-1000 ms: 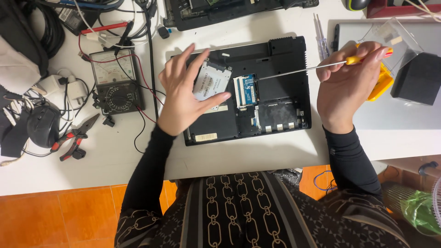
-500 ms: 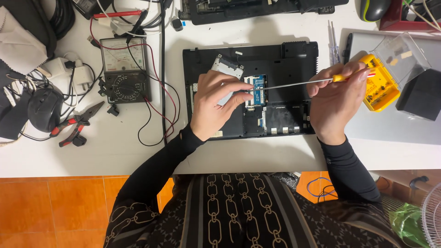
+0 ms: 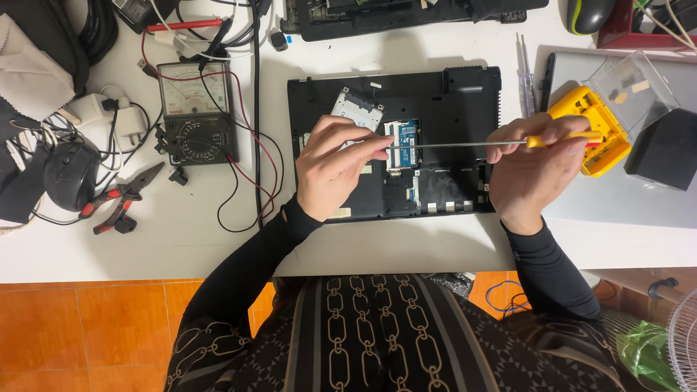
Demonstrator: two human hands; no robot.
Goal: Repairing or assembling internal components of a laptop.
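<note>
Our right hand (image 3: 534, 170) clamps the yellow-handled, long-shafted screwdriver (image 3: 465, 144) level; our left hand (image 3: 335, 165) pinches its tip to steady it over the opened black laptop base (image 3: 454, 98) on the white worktop (image 3: 218, 250).

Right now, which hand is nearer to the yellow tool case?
Right. The right hand grips the screwdriver just beside the yellow tool case; the left hand rests farther away, over the laptop.

The left hand (image 3: 337, 170) closed onto the screwdriver (image 3: 465, 144) tip.
</note>
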